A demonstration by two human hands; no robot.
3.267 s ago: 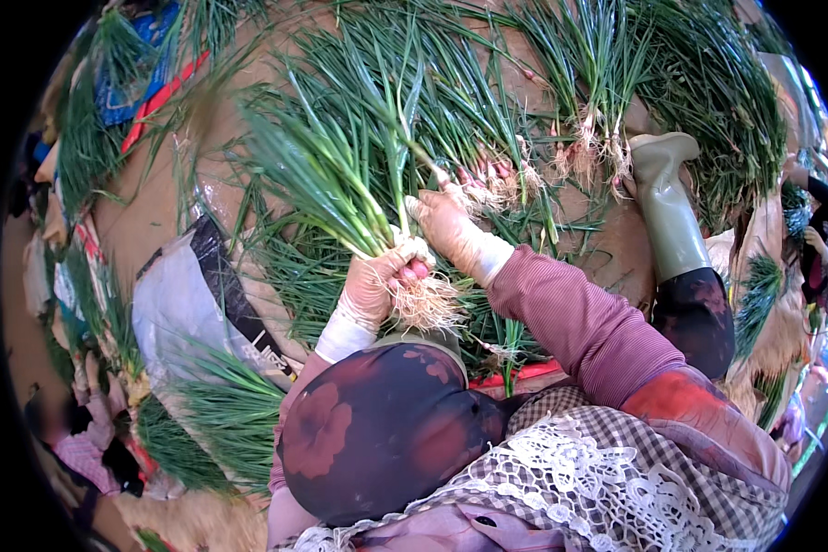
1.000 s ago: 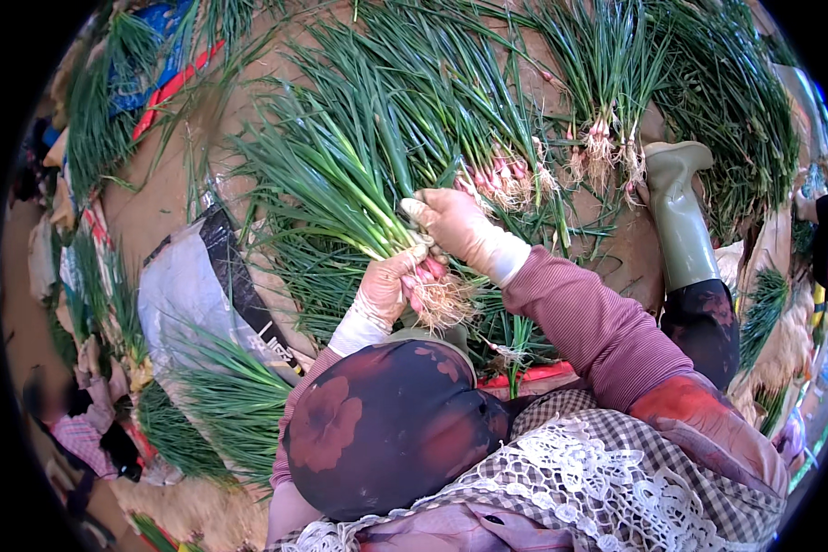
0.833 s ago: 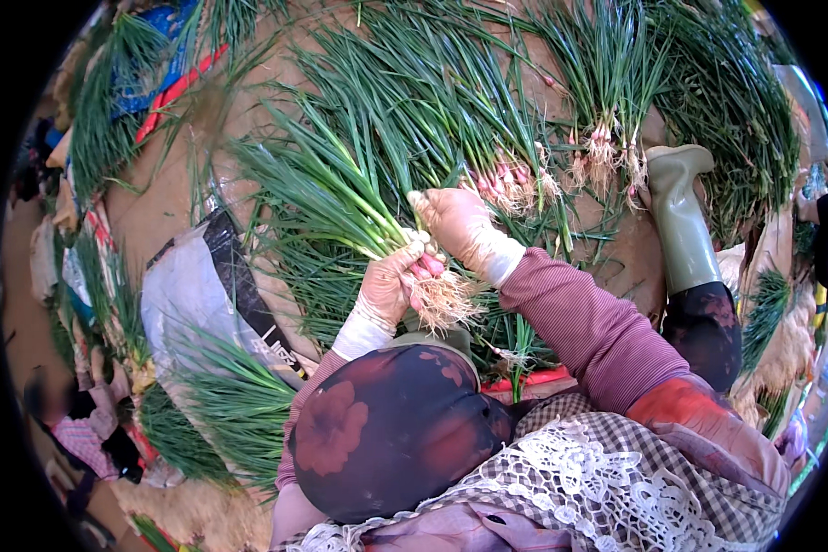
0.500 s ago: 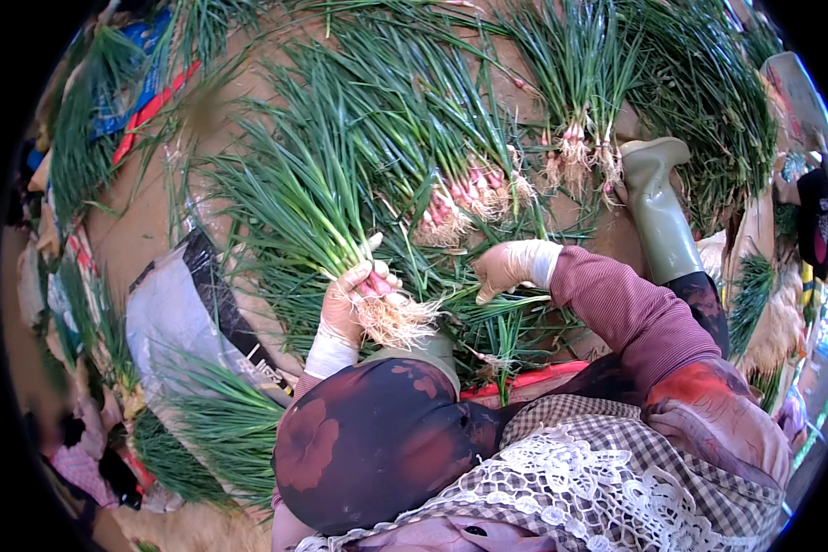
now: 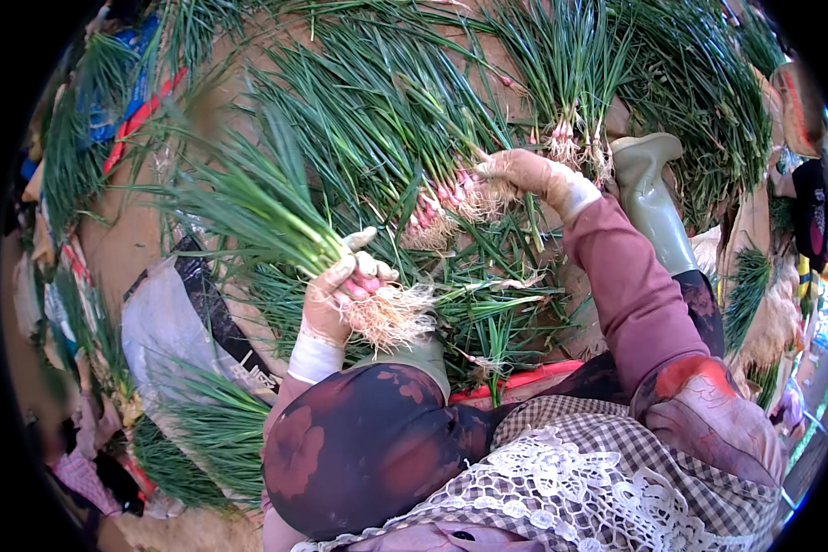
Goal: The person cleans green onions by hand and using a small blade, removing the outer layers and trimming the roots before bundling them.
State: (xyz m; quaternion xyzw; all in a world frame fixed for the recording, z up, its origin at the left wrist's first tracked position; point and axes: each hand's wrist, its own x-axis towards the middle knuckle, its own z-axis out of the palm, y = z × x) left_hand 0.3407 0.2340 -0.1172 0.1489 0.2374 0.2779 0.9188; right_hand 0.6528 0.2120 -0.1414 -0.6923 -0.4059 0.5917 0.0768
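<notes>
My gloved left hand (image 5: 329,299) is closed around a bunch of spring onions (image 5: 294,221). Its pink bulbs and pale, stringy roots stick out toward the middle, and the long green leaves fan out to the upper left. Farther out, my gloved right hand (image 5: 530,175) reaches to the bulb end of a row of spring onions (image 5: 377,110) lying on the ground. Its fingertips are pinched at the base of a yellowish-green stalk (image 5: 446,120). Part of that row's bulbs is hidden behind the hand. Loose leaves and a few single onions (image 5: 488,361) lie between my legs.
Another bunch with roots (image 5: 566,101) and a large green heap (image 5: 699,101) lie at the far right. My green boot (image 5: 653,207) stands beside them. A grey and black sack (image 5: 170,317) and more onion greens (image 5: 207,432) are at the left.
My right hand has moved away from me, from the loose leaves to the bulbs of the laid row, and closed on a stalk. My left hand's bunch has swung slightly left.
</notes>
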